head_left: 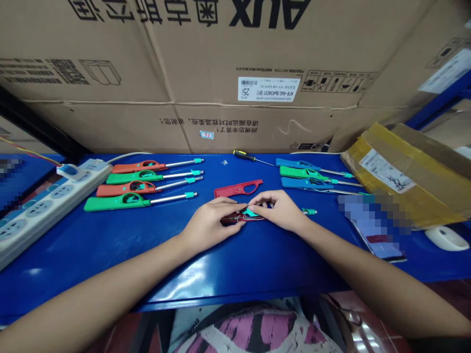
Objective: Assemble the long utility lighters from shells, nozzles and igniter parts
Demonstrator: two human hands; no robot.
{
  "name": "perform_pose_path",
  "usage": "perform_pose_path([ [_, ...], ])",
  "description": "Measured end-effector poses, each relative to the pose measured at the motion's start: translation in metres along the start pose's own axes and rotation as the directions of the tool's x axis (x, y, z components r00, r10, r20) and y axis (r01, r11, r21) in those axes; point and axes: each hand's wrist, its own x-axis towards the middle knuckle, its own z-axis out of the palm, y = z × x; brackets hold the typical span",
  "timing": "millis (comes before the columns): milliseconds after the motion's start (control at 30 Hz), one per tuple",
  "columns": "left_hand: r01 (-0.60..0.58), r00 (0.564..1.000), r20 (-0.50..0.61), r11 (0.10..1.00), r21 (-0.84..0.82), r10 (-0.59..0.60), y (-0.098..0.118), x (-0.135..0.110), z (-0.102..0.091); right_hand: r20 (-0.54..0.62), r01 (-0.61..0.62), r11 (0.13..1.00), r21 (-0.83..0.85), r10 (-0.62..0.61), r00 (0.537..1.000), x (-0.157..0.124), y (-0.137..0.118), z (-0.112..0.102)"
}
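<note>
An opened red gas lighter [232,220] lies at the middle of the blue table, its inner parts and a thin wire showing. My left hand [208,223] grips its handle end between thumb and fingers. With thumb and forefinger, my right hand [281,210] pinches the green trigger [250,213] in the lighter's body. The lighter's barrel is mostly hidden behind that hand; its green tip [309,212] shows to the right. Just beyond both hands rests the loose red half-shell [237,189], apart from the body.
Several orange and green lighters [121,202] lie in a row at left, beside a white power strip [47,203]. Blue and green lighters [305,184] lie at right. A screwdriver [246,156] lies behind, near a large carton [206,88]. A phone [375,230], yellow-taped box [412,176] and mouse [446,238] occupy the right.
</note>
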Motion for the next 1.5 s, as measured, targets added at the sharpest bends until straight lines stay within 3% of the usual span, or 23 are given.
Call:
perform_pose_path([
  [267, 0.028, 0.997, 0.072, 0.997, 0.066, -0.033, -0.004, -0.003, -0.001, -0.019, -0.008, 0.998, -0.058, 0.007, 1.000, 0.001, 0.004, 0.004],
  [533, -0.018, 0.986, 0.166, 0.994, 0.105, 0.001, 0.000, -0.001, -0.004, -0.031, 0.009, 0.992, -0.123, -0.013, 0.999, 0.000, 0.004, 0.006],
  [667, -0.067, 0.980, 0.198, 0.969, 0.236, 0.019, 0.005, -0.004, -0.004, -0.058, 0.072, 0.978, -0.197, -0.085, 0.995, -0.001, 0.004, 0.007],
  [833, -0.108, 0.979, 0.204, 0.916, 0.387, 0.030, 0.008, -0.010, 0.001, -0.051, 0.041, 0.977, -0.210, -0.053, 0.997, -0.001, 0.003, 0.007],
  [1033, -0.078, 0.984, 0.177, 0.921, 0.382, 0.010, 0.008, -0.011, 0.003, -0.077, 0.184, 0.941, -0.284, -0.213, 0.974, -0.003, 0.005, 0.009],
  [1233, -0.033, 0.985, 0.165, 0.903, 0.427, -0.042, 0.008, -0.008, 0.002, -0.073, 0.352, 0.867, -0.353, -0.400, 0.913, -0.004, 0.004, 0.006],
  [1300, -0.022, 0.986, 0.158, 0.907, 0.420, -0.049, 0.008, -0.008, 0.001, -0.036, 0.371, 0.852, -0.370, -0.412, 0.910, -0.005, 0.000, -0.004],
  [1400, -0.017, 0.989, 0.144, 0.916, 0.401, -0.045, 0.007, -0.008, 0.001, 0.230, 0.422, 0.784, -0.456, -0.354, 0.906, -0.009, -0.004, -0.022],
  [1500, -0.028, 0.989, 0.142, 0.918, 0.395, -0.031, 0.006, -0.008, 0.001, 0.323, 0.456, 0.723, -0.519, -0.327, 0.888, -0.010, -0.005, -0.033],
])
